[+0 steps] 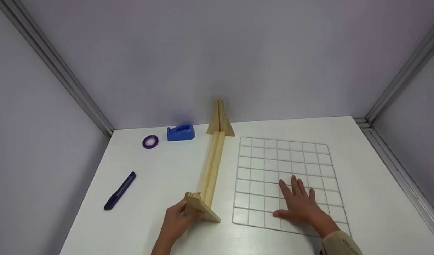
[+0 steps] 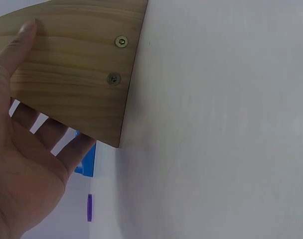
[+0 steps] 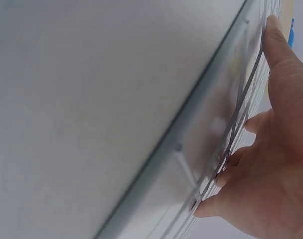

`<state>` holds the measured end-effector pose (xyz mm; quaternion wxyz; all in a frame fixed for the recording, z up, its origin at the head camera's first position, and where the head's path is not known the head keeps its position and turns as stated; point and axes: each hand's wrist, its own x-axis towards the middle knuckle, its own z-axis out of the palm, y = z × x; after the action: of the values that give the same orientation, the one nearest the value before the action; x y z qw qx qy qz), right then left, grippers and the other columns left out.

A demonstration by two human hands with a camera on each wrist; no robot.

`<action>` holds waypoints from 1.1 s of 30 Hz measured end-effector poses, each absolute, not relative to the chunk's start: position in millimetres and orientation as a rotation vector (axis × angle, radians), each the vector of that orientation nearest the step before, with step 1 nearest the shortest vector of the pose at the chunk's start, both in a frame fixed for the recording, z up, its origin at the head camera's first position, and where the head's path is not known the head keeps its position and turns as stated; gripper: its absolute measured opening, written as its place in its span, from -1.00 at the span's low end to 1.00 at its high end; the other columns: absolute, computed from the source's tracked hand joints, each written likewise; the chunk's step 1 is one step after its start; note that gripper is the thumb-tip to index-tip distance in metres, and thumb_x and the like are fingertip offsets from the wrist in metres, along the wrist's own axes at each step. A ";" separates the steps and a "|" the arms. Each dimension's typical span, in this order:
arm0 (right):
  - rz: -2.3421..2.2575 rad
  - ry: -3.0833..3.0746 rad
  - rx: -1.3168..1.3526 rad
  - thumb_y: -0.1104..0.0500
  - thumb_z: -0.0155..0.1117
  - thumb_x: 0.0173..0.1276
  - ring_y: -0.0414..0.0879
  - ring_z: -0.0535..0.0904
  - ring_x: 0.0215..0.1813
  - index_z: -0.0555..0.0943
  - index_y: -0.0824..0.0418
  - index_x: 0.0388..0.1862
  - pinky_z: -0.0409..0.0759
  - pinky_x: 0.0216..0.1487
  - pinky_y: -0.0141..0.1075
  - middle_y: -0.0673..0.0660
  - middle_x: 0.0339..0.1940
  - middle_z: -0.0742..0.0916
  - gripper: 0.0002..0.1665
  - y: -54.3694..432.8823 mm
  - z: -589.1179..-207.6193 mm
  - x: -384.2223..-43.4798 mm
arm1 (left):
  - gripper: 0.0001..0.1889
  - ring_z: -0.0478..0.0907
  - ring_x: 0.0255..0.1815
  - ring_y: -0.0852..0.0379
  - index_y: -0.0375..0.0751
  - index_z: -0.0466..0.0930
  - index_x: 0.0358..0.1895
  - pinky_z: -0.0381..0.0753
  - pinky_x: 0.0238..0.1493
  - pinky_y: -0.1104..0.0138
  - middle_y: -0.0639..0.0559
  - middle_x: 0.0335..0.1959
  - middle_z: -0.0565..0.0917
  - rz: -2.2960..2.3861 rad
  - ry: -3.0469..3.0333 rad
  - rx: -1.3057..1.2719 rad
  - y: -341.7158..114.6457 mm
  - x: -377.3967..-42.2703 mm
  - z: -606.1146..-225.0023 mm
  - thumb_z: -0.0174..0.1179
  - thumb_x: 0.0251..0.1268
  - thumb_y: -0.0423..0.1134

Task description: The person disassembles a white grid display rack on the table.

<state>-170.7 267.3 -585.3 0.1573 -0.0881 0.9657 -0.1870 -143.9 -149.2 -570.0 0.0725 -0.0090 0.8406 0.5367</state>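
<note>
A wooden stand (image 1: 212,159) with two parallel rails and an upright end piece at each end runs from front to back on the white table. My left hand (image 1: 177,219) grips its near end piece (image 2: 81,64), thumb on the outer face beside two metal screws and fingers behind the board. To the right lies a white wire grid panel (image 1: 256,184), flat on the tabletop. My right hand (image 1: 301,205) rests on the grid's lower right part with fingers spread; in the right wrist view the fingertips (image 3: 273,24) touch the wires.
On the left side lies a dark blue utility knife (image 1: 120,191). Toward the back are a purple tape roll (image 1: 144,145) and a blue tape dispenser (image 1: 181,133). The far end piece (image 1: 220,120) stands close to the back wall, and grey-framed walls enclose the table (image 1: 376,198).
</note>
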 end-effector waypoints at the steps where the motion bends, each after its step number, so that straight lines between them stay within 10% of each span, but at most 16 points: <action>1: -0.534 2.755 -0.260 -0.56 0.29 0.13 0.45 -0.29 0.66 -0.04 0.13 0.69 -0.25 0.39 0.62 0.47 0.67 -0.14 0.40 268.3 -585.2 -172.0 | -0.40 0.46 0.45 -0.14 0.01 0.67 0.19 0.39 0.48 -0.10 -0.01 0.31 0.63 1.607 2.533 -0.035 -148.2 -142.2 -569.7 0.53 0.02 0.07; 33: -0.545 2.736 -0.419 -0.51 0.38 0.11 0.39 -0.28 0.68 -0.01 0.00 0.70 -0.26 0.48 0.53 0.39 0.69 -0.13 0.36 295.6 -588.6 -192.0 | -0.53 0.73 0.13 0.06 0.02 0.75 -0.03 0.69 0.18 0.13 0.12 0.01 0.80 1.541 2.754 0.047 -120.5 -113.1 -574.8 0.50 0.00 0.13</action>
<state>-192.0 295.6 -588.6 0.1597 -0.1467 0.9574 -0.1906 -113.1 -120.5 -574.8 -0.0074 0.0149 0.8726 0.4881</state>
